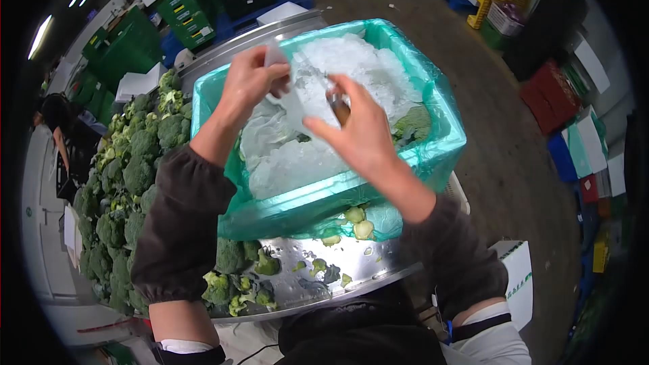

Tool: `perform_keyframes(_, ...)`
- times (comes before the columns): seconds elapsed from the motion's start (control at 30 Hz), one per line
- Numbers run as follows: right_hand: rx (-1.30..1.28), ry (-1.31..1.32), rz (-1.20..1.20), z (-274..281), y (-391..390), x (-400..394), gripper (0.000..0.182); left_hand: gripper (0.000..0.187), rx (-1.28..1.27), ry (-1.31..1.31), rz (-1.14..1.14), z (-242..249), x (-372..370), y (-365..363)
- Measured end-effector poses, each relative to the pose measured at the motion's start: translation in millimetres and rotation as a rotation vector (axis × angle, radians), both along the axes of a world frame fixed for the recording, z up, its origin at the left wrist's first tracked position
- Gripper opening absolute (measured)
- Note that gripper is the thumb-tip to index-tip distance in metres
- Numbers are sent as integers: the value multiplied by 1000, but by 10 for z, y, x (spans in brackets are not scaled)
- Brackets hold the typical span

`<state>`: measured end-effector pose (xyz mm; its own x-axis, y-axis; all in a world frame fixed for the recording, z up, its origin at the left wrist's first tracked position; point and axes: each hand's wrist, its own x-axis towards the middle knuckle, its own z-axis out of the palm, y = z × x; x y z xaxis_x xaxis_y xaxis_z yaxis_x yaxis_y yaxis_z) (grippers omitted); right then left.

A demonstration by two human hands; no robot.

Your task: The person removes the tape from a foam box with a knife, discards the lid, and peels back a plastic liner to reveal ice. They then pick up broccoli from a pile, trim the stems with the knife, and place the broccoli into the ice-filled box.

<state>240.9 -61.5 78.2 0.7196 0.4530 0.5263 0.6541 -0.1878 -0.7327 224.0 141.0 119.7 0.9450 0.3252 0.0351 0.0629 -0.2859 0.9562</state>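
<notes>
Above a crate lined with green plastic (291,213), my left hand (251,80) is closed, pinching a thin whitish sheet (276,56). The sheet is blurred and hangs toward the space between my hands. My right hand (362,125) curls around a small brown-handled knife (341,109); its thumb and forefinger are apart, facing the sheet. Little of the knife's blade can be made out. Beneath both hands, crushed ice (345,61) fills much of the crate. A broccoli head (414,124) shows through the ice at the right side.
A large pile of broccoli (138,152) lies on the left of the steel table (297,247). Cut stem pieces (364,230) and florets (267,263) sit along its front. Green crates (182,17) are stacked behind. Another person (64,128) stands at far left.
</notes>
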Motion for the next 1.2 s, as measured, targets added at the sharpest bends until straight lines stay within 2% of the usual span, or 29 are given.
perform_keyframes(0.03, 15, -46, -34, -2, 106, 140, 67, 16, 44, -4, -33, 52, 50, -71)
perform_keyframes(0.1, -91, 118, -38, 55, 286, 394, 72, 18, 141, -126, -92, 61, 144, -183)
perform_keyframes(0.13, -29, 135, -14, -28, 383, 542, 60, 22, 184, -52, -105, 117, 159, -229)
perform_keyframes(0.17, -137, 173, 19, 75, 371, 629, 43, 24, 138, -69, -150, 93, 185, -239)
perform_keyframes(0.2, -62, 148, 22, 38, 371, 710, 30, 25, 171, -59, -135, 68, 160, -221)
perform_keyframes(0.27, -152, 63, -44, 45, 197, 865, 27, 26, 203, -45, -101, 69, 4, -155)
perform_keyframes(0.33, -210, 111, -122, -54, -54, 1033, 26, 29, 147, -237, -104, 54, -213, 81)
perform_keyframes(0.37, -180, 170, -130, -145, -175, 1083, 28, 29, 151, -232, -91, -22, -314, 265)
perform_keyframes(0.43, -246, 161, -163, -281, -367, 1145, 30, 32, 28, 181, 9, -369, -486, 698)
perform_keyframes(0.5, -207, 210, -138, -293, -383, 1080, 27, 35, 37, 448, 68, -741, -616, 914)
perform_keyframes(0.53, -170, 220, -151, -286, -375, 1056, 25, 35, 36, 447, 79, -882, -598, 984)
perform_keyframes(0.6, -139, 227, -159, -239, -348, 1006, 22, 38, 678, 558, 137, -1120, -495, 1055)
perform_keyframes(0.63, -151, 216, -174, -195, -317, 974, 21, 38, 671, 557, 145, -1217, -429, 1068)
perform_keyframes(0.7, -169, 196, -184, -159, -296, 961, 20, 41, 903, 721, 153, -1362, -260, 1037)
perform_keyframes(0.73, -175, 210, -177, -159, -302, 965, 20, 39, 708, 852, 166, -1291, -177, 978)
perform_keyframes(0.77, -179, 227, -171, -173, -309, 967, 20, 39, 702, 851, 168, -1380, -148, 1024)
perform_keyframes(0.83, -124, 237, -140, -215, -307, 982, 19, 38, 914, 654, 197, -1517, -96, 1076)
perform_keyframes(0.87, -119, 257, -120, -222, -316, 987, 18, 38, 914, 656, 192, -1487, -41, 1104)
perform_keyframes(0.93, -118, 290, -104, -237, -341, 997, 18, 28, 362, 631, 45, -1312, 84, 1158)
perform_keyframes(0.97, -140, 281, -95, -233, -349, 1009, 18, 28, 362, 640, 39, -1181, 118, 1099)
perform_keyframes(1.03, -164, 279, -88, -252, -352, 1010, 19, 16, -186, 396, -293, -932, 182, 959)
perform_keyframes(1.07, -141, 270, -81, -255, -341, 998, 19, 16, -188, 401, -295, -878, 192, 961)
perform_keyframes(1.13, -118, 257, -72, -256, -344, 1017, 20, 14, 354, 273, -486, -766, 215, 966)
perform_keyframes(1.2, -111, 255, -67, -312, -368, 1010, 19, 18, 324, 230, -502, -669, 219, 859)
